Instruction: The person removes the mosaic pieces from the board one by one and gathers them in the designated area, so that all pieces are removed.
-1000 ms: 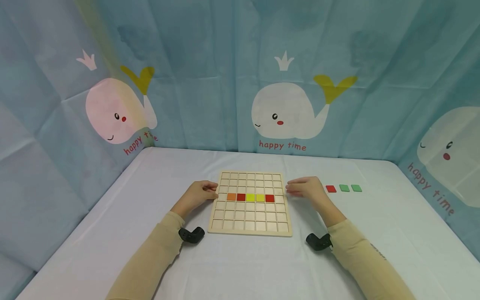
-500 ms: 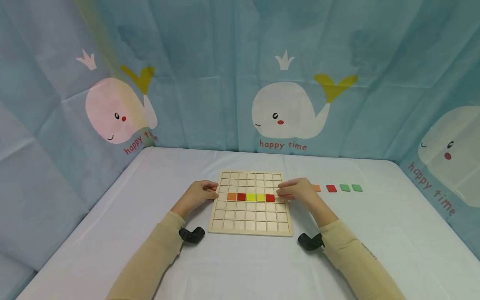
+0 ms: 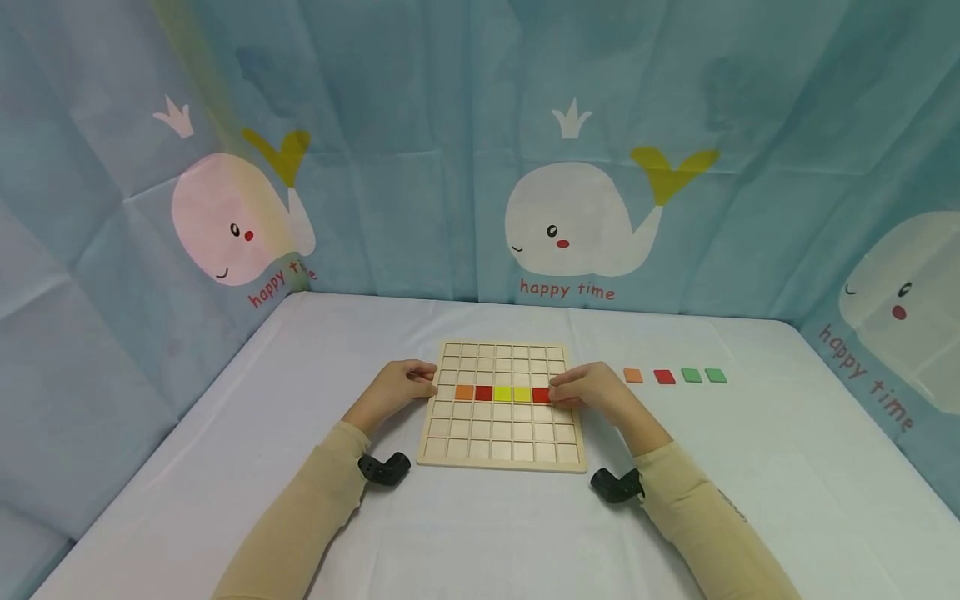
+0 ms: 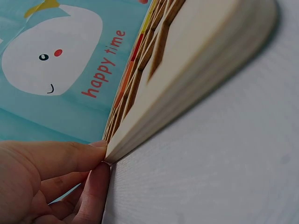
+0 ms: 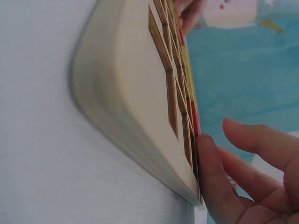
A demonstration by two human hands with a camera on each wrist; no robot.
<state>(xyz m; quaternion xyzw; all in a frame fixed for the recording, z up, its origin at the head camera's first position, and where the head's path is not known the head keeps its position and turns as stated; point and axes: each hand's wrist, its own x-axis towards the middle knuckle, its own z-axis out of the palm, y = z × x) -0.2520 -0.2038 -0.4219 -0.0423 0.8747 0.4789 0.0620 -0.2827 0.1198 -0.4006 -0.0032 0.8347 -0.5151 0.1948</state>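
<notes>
A square wooden grid board lies flat on the table. Across its middle row runs a line of square tiles: an orange tile, a red tile, two yellow tiles and a red tile at the right end. My left hand holds the board's left edge between thumb and forefinger, as the left wrist view shows. My right hand reaches over the board's right edge. In the right wrist view, one fingertip touches beside the red end tile, while another finger stands apart from it.
Right of the right hand, a loose orange tile, a red tile and two green tiles lie in a row on the white tablecloth. A blue curtain with whale prints hangs behind the table.
My right hand has moved left, from just beside the board to the right end of the tile row, uncovering the loose orange tile. The left hand has stayed at the board's edge.
</notes>
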